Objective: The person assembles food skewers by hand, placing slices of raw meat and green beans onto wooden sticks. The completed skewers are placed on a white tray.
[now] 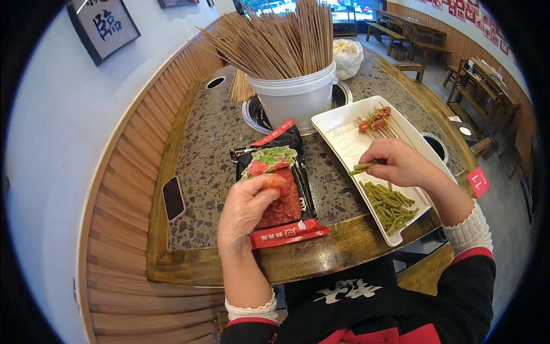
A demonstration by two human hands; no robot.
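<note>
My left hand [253,200], in a clear plastic glove, is over a black-and-red food pouch [306,189] whose front shows red marinated meat [281,210]. Its thumb and fingers are drawn together at the meat. Whether a piece is pinched there cannot be made out. Bare of any glove, my right hand [397,163] grips a few green bean pieces [361,168] above a long white tray [339,139]. A heap of cut green beans [389,206] lies at the tray's near end. Several skewers with meat and beans [376,120] rest at its far end.
A white bucket [292,99] packed with wooden skewers [283,41] stands behind the pouch, with a loose skewer bundle [239,88] beside it. A smartphone [174,199] lies at left. Beyond the tray is a plastic bag [347,60]. Wood panelling [124,180] borders the table's left side.
</note>
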